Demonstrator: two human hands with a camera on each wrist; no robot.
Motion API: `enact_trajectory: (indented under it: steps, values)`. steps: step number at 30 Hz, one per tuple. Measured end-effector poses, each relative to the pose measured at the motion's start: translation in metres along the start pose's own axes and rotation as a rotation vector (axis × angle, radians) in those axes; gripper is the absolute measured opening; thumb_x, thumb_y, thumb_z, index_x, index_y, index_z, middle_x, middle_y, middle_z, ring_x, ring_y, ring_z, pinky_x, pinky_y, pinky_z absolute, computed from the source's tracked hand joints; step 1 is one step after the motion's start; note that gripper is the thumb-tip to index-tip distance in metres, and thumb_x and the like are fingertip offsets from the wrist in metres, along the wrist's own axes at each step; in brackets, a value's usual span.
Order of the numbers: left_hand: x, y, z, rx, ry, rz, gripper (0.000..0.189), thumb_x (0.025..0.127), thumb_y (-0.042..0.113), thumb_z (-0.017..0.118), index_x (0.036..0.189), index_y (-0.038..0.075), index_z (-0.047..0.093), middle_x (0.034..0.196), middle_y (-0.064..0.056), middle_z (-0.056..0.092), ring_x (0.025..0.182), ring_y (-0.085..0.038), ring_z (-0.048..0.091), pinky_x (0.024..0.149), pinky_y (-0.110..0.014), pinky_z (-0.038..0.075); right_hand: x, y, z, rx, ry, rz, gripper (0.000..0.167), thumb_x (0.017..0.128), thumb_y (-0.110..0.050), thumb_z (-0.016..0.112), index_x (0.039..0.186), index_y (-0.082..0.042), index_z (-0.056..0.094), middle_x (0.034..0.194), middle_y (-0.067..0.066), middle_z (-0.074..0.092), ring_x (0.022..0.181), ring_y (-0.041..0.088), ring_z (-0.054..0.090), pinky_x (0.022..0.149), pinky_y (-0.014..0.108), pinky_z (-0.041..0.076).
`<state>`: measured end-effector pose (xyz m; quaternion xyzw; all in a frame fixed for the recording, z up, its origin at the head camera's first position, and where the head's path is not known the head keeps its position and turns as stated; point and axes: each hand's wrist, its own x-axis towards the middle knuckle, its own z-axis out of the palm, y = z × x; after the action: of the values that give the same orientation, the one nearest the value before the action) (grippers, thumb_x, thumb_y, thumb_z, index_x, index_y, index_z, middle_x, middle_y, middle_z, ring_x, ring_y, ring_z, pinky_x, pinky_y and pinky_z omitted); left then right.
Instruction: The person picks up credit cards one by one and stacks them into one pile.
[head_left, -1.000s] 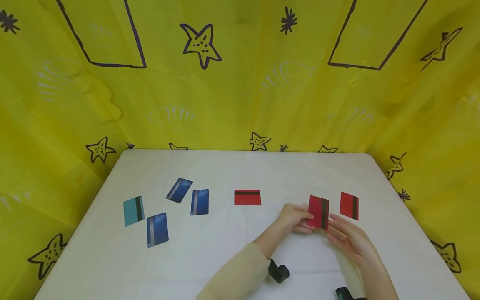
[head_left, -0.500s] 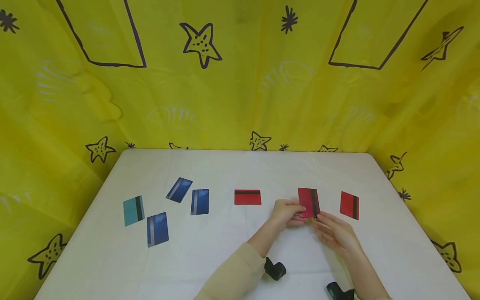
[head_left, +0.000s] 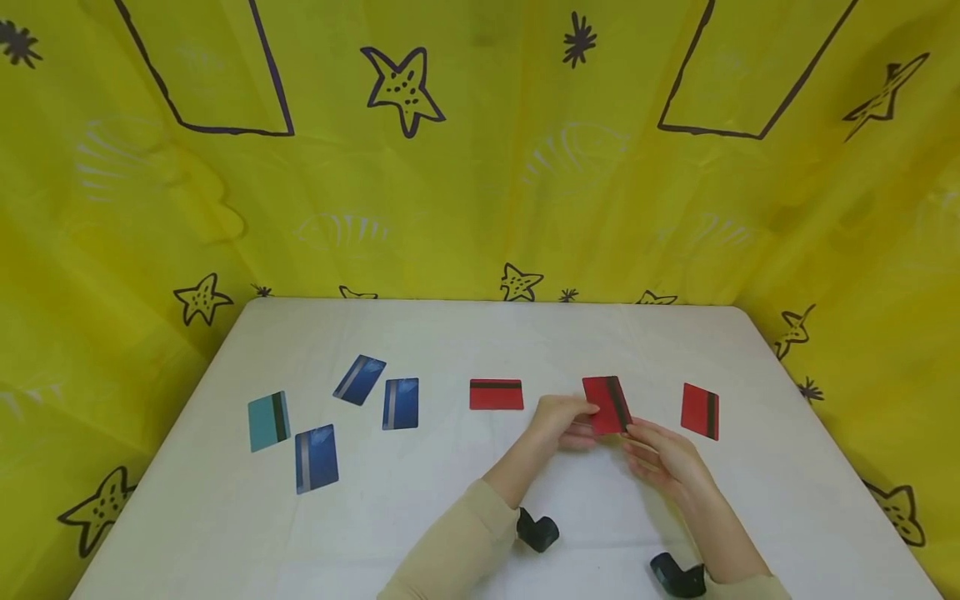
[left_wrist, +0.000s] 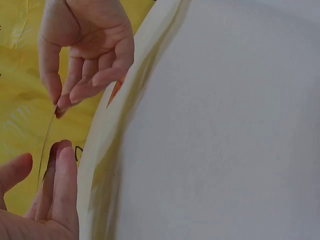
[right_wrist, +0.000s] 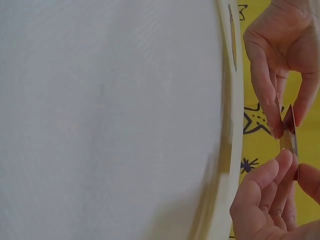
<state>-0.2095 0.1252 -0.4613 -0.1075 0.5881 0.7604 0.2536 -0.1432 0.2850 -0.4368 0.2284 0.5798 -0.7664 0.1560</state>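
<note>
In the head view a red card (head_left: 604, 405) with a dark stripe is held up over the table, tilted, by both hands. My left hand (head_left: 558, 423) pinches its left edge, thumb on the striped face and fingers behind. At the lower right corner, my right hand (head_left: 669, 457) pinches the card between thumb and fingers. Both wrist views show the card (left_wrist: 46, 145) almost edge-on between the hands. To its left lies a second red card (head_left: 496, 395), and a third red card (head_left: 700, 412) is to the right of it.
Three blue cards, among them a near blue card (head_left: 317, 459), lie on the left of the white table (head_left: 450, 333) beside a teal card (head_left: 268, 421). Yellow curtain (head_left: 465, 192) surrounds the table's back and sides. A black device (head_left: 537, 531) sits by the left wrist.
The held red card has shifted left, with both hands following, and now leans more. My right fingers have come onto its lower right corner. The cards on the table stay put.
</note>
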Motion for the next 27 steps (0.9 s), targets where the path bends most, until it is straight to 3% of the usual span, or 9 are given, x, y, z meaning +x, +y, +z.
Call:
enact_trajectory:
  steps: [3, 7, 16, 23, 27]
  values:
    - [0.004, 0.009, -0.010, 0.006, 0.000, -0.020, 0.018, 0.078, 0.011, 0.068, 0.091, -0.001, 0.067, 0.079, -0.014, 0.069, 0.067, -0.026, 0.068, 0.060, -0.039, 0.057, 0.000, -0.002, 0.001, -0.007, -0.040, 0.000, 0.017, 0.091, -0.021, 0.056, 0.079, -0.028, 0.065, 0.080, -0.012, 0.066, 0.076, 0.005, 0.064, 0.069, 0.020, 0.053]
    - [0.011, 0.023, -0.028, 0.045, -0.047, -0.060, 0.021, 0.079, 0.014, 0.068, 0.095, 0.000, 0.066, 0.083, -0.016, 0.069, 0.073, -0.030, 0.068, 0.063, -0.040, 0.057, 0.002, -0.002, 0.002, -0.022, -0.097, 0.008, 0.017, 0.091, -0.017, 0.055, 0.080, -0.026, 0.065, 0.079, -0.011, 0.066, 0.076, 0.006, 0.063, 0.068, 0.020, 0.053]
    - [0.021, 0.050, -0.058, 0.202, -0.141, -0.135, 0.022, 0.080, 0.013, 0.067, 0.098, 0.000, 0.067, 0.085, -0.016, 0.068, 0.074, -0.031, 0.068, 0.067, -0.038, 0.057, 0.007, 0.002, 0.007, -0.088, -0.187, 0.023, 0.016, 0.092, -0.015, 0.053, 0.085, -0.024, 0.064, 0.080, -0.008, 0.065, 0.075, 0.006, 0.062, 0.066, 0.020, 0.052]
    - [0.026, 0.058, -0.073, 0.379, -0.235, -0.166, 0.017, 0.080, 0.012, 0.067, 0.094, 0.001, 0.068, 0.078, -0.013, 0.068, 0.062, -0.021, 0.066, 0.055, -0.026, 0.056, 0.010, 0.004, 0.013, -0.125, -0.191, 0.049, 0.011, 0.090, -0.017, 0.056, 0.086, -0.023, 0.065, 0.079, -0.007, 0.065, 0.073, 0.007, 0.062, 0.065, 0.020, 0.052]
    - [0.028, 0.060, -0.077, 0.423, -0.294, -0.181, 0.014, 0.080, 0.006, 0.067, 0.092, -0.002, 0.068, 0.070, -0.011, 0.066, 0.056, -0.017, 0.064, 0.048, -0.021, 0.053, 0.012, 0.005, 0.016, -0.126, -0.195, 0.056, 0.010, 0.090, -0.017, 0.056, 0.086, -0.022, 0.064, 0.079, -0.006, 0.065, 0.072, 0.008, 0.062, 0.064, 0.019, 0.052]
